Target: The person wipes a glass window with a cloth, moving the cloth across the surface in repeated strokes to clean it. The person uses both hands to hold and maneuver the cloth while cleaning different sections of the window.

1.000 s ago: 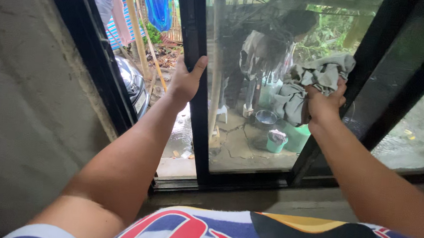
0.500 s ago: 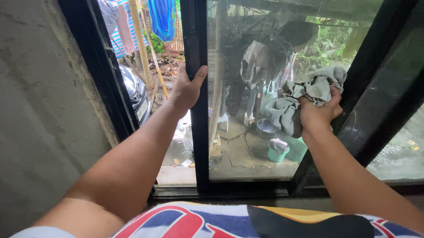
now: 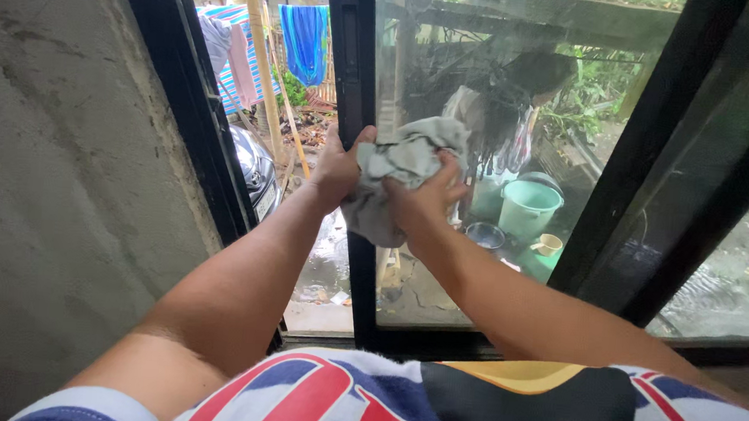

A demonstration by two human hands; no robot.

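— Where is the rag [image 3: 398, 176]?
— Bunched on the upright sash [image 3: 357, 105], clenched by the right hand [image 3: 425, 201], hanging lengthwise downward
— The left hand [image 3: 339, 170]?
— It grasps the sash's left edge, touching the rag

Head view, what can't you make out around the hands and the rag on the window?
- Right hand: palm and fingertips are buried in the rag.
- Left hand: its fingers wrap behind the black frame, out of sight.
- Glass: reflections hide whether it is clean.
- Person outside: blurred by the glass.
- Frame top: cut off by the picture's upper edge.
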